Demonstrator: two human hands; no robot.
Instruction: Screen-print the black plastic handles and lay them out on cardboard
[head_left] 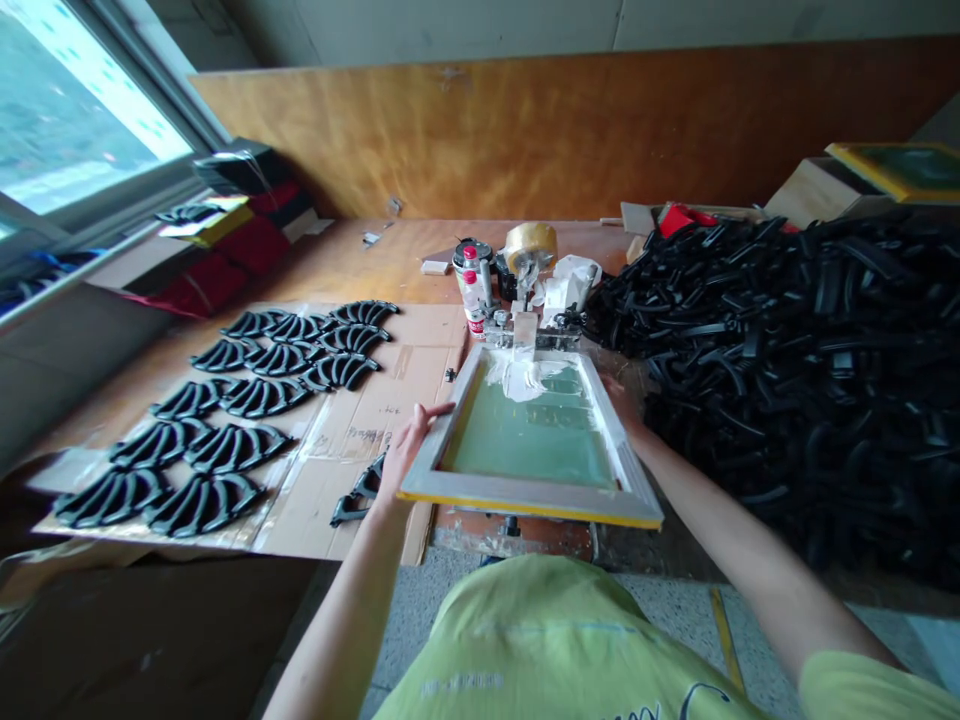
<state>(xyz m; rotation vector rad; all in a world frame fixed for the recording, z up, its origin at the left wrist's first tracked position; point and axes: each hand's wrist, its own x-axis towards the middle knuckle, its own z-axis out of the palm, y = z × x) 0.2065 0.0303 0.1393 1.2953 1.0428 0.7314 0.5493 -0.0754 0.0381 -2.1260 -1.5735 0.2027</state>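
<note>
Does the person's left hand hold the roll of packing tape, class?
No, the left hand grips the side of the wooden screen frame, while the tape roll stands beyond the frame.

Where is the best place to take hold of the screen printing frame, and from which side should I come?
Grip the near rail of the screen printing frame from the side nearest you, fingers under its yellow-edged lip. The far end sits in the metal hinge clamp, so the near end is probably the free one. This also keeps your hands off the white paste on the mesh.
</note>
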